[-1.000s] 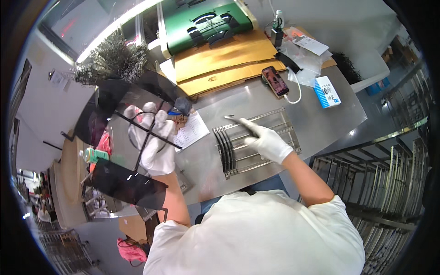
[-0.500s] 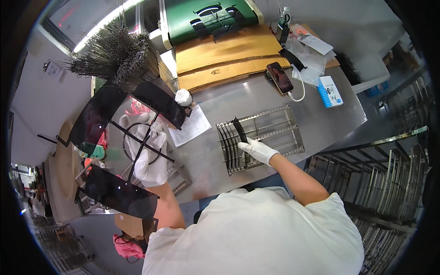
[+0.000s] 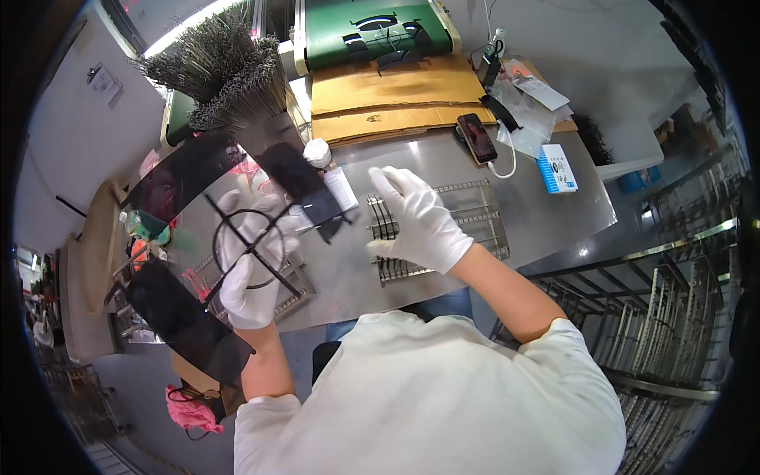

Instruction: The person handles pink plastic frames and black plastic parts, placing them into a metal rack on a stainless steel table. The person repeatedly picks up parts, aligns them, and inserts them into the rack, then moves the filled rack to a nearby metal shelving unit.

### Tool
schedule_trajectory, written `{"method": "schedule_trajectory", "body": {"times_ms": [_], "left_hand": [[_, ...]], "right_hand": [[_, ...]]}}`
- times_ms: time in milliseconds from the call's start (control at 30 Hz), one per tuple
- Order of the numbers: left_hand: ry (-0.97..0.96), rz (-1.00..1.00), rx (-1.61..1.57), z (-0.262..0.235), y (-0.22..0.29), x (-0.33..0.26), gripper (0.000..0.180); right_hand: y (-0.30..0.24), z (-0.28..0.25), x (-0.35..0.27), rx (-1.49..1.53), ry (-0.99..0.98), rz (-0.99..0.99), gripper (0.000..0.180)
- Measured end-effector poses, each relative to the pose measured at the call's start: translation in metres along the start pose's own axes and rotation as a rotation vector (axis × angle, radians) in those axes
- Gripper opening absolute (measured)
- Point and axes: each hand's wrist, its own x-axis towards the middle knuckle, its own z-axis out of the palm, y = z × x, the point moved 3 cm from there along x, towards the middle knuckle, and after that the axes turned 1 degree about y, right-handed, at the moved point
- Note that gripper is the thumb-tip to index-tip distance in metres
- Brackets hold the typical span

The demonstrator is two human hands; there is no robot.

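Observation:
My left hand (image 3: 252,297), in a white glove, grips a black wire frame (image 3: 251,248) made of a ring and a cross. Large dark, see-through curved panels (image 3: 180,318) hang from the frame's arms, slightly blurred. How the fingers close on the wire is partly hidden behind the frame. My right hand (image 3: 425,224), also gloved in white, is raised over a metal slotted rack (image 3: 478,215). Its thumb and fingers are spread, with nothing between them. Several thin dark curved pieces (image 3: 383,226) stand side by side in the rack's left end, partly covered by that hand.
Bundled wire hooks (image 3: 226,71) stand at the back left. Flattened cardboard (image 3: 396,99) lies before a green conveyor belt (image 3: 378,28). A phone (image 3: 476,138) and a blue-white box (image 3: 558,169) lie at right. A white roll (image 3: 317,152) sits near a paper sheet (image 3: 340,188).
My right hand has let go of a dark curved piece in the rack, lifted and moved left, its fingers spreading. The frame in my left hand has shifted and tilted slightly.

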Motion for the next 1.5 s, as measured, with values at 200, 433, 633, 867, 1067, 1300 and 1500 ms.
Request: {"method": "schedule_trajectory", "body": {"times_ms": [200,433,633,867,1067,1300,1500], "left_hand": [[-0.438,-0.277,-0.235,0.042,-0.043,0.001,0.061],[-0.555,-0.184,-0.041,0.039,-0.016,0.011,0.080],[-0.256,-0.159,-0.090,-0.005,0.001,0.023,0.092],[-0.201,-0.189,-0.016,-0.055,-0.020,0.036,0.095],[-0.140,-0.238,0.006,-0.070,-0.030,0.057,0.094],[-0.154,-0.428,-0.032,-0.047,-0.058,0.085,0.102],[-0.263,-0.783,0.018,-0.015,-0.086,0.075,0.103]], "right_hand": [[-0.032,0.005,-0.014,0.995,-0.161,0.570,0.088],[-0.022,-0.016,-0.038,0.902,-0.183,0.631,0.063],[0.073,0.042,-0.093,0.937,-0.266,0.937,0.064],[0.082,0.114,-0.104,1.081,-0.485,1.285,0.068],[0.093,0.097,-0.103,0.701,-0.685,1.073,0.080],[0.066,0.086,-0.073,0.211,-0.769,0.931,0.092],[0.069,0.030,-0.034,-0.020,0.063,0.321,0.096]]}}
